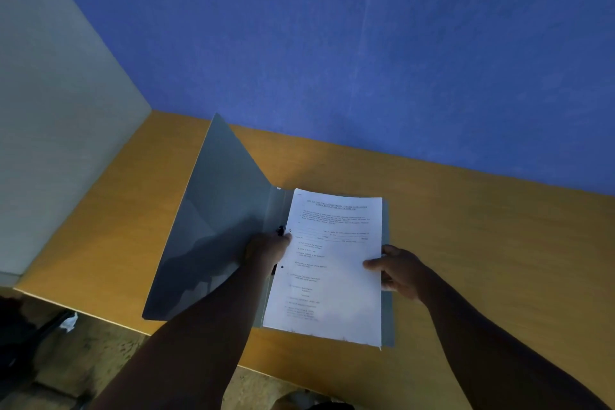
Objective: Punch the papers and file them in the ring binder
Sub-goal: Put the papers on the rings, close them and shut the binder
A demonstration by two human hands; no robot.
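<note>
Lying on the right half of an open binder (213, 226), a stack of papers (336, 270) sits approx. centre of the desk (466, 236), printed side up. Papers are white, plain office sheets w/ lines of small black type, text too small to read; a heading runs across the top edge. Two punched holes show along the left margin, one near the upper middle and one lower down. Stack edges look fairly square, bottom corner a bit ragged.

Binder is grey, smooth plastic or coated card w/ a dull sheen; its left cover stands tilted up off the desk, casting soft shadow on itself. The back cover lies flat under the papers, a thin grey strip of it showing along the right and bottom edges. A small black metal clip or ring part shows at the spine, just beside the upper hole.

Left hand (268, 251) rests at the spine, fingers curled at the left edge of the papers by that black part; can't tell whether it pinches the paper or the fitting. Right hand (396, 271) grips the right edge of the stack, thumb on top, fingers underneath.

Desk is orange-tan wood-look laminate w/ a pale front edge. Behind it a blue textured wall (366, 43); on the left a pale grey panel (50, 110). Below the desk edge, a speckled floor (100, 359).
</note>
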